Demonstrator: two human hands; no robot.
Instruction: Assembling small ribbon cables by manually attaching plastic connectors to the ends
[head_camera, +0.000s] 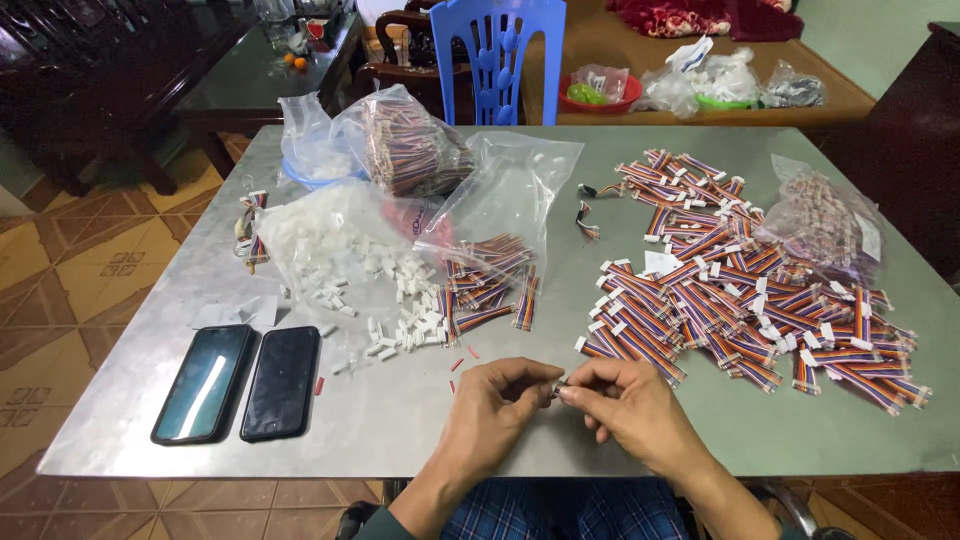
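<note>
Head view, left to right. Two dark phones (243, 383) lie side by side near the left front edge of the grey metal tabletop (400, 420), screens up. Behind and to their right, a heap of small white plastic connector housings (385, 295) spills from an open clear bag (330, 235); beside it a second clear bag holds short multicoloured ribbon cables (490, 280), and a fuller bag of the same cables (410, 150) stands behind.

At the front centre, the left hand (497, 405) and right hand (625, 400) meet just above the tabletop. Between them is a small connector piece (560, 385), mostly hidden. The left fingers (535, 375) are curled, thumb and forefinger pressed together on one end of the piece; the right fingers (590, 385) likewise pinch its other end, so the piece lies directly between the two sets of fingertips, touching both. Its exact form cannot be told.

To the right, a broad loose pile of ribbon cables with white end plugs (730, 290) covers the tabletop, with another filled clear bag (825, 220) at its far right.
</note>
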